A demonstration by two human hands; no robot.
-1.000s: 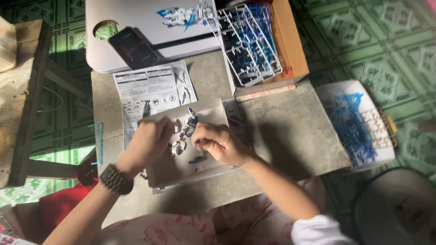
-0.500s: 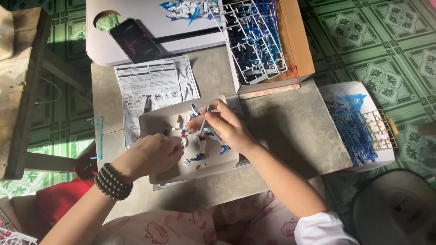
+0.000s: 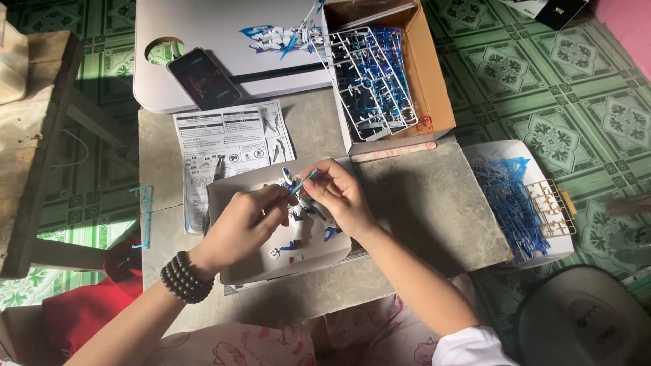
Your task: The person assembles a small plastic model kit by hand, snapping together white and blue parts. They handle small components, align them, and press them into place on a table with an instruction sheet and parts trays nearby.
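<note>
Holding: the right hand is pinching a thin light-blue plastic piece between thumb and forefinger, above the grey tray.
Long axis: the thin light-blue plastic piece is slanting from upper right, at the right fingers, down-left toward the left hand.
Left fingers: pressed together at the lower tip of the piece; what else they are gripping, if anything, cannot be told.
Nearer hand: both are touching or all but touching the piece; the right is carrying it at its upper end.
Below the hands: a part-built white and blue model figure is lying on the tray, just under and between the fingers, with small loose parts beside it.
Surroundings: the tray is sitting on a grey worktop, overlapping an instruction sheet; a cardboard box of blue and white parts frames is standing well apart at upper right; a phone is lying on a white lap desk.
</note>
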